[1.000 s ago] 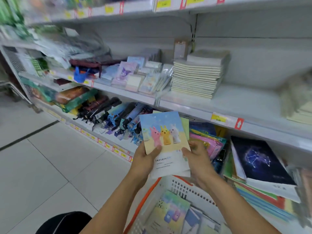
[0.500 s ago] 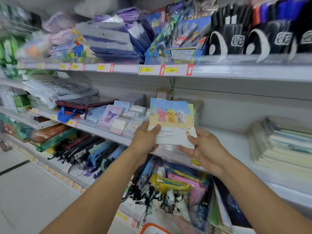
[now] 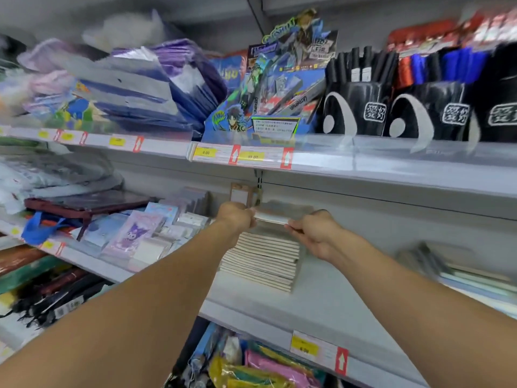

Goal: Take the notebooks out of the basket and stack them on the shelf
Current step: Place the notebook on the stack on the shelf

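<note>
Placement is the step in hand, as I judge it: both arms reach out to the middle shelf [image 3: 321, 301], carrying a thin batch of notebooks [image 3: 270, 217] flat over the stack of notebooks [image 3: 261, 260] that already sits there, toward the back of the shelf and just left of its bare stretch. The left hand [image 3: 236, 218] grips the batch at its left end with the fingers curled round the edge; the right hand [image 3: 314, 233] pinches the right end between thumb and fingers. The batch lies level, cover up, its near edge toward the person, and its long axis runs left to right along the shelf, roughly matching the spines of the stack below. Whether it already touches the top of the stack I cannot tell; motion blur smears that gap.

The next move, I'd say, calls for lowering the batch squarely onto the stack, corners lined up with those beneath, then letting go with both hands at once so nothing slides. The stack looks slightly fanned toward its front edge, so a crooked drop could push it further askew. The basket is out of view.
</note>
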